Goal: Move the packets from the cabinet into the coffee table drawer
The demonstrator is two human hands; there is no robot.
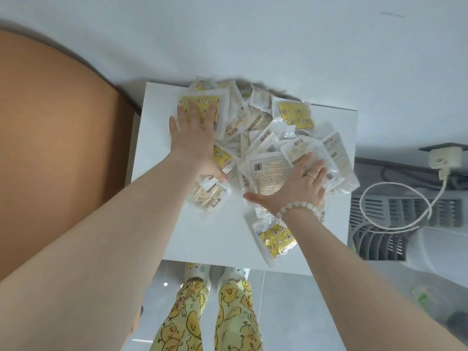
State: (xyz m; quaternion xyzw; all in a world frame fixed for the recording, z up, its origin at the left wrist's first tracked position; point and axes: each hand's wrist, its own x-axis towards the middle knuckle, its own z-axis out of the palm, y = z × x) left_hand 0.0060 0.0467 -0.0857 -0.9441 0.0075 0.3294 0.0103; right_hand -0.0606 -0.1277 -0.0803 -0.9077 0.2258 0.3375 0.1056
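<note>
Head: left hand presses packets.

A large orange-brown surface with a curved edge fills the left side; what it is I cannot tell. Behind is a plain white wall. At the right, a white wall socket holds a white plug, and its white cable hangs down in a loose loop in front of a white appliance with dark slotted grilles. Below is a grey tiled floor. On it stand two legs in pale green trousers printed with yellow chicks, and light slippers. A small green thing and a dark one lie on the floor at the right, both blurred.
</note>
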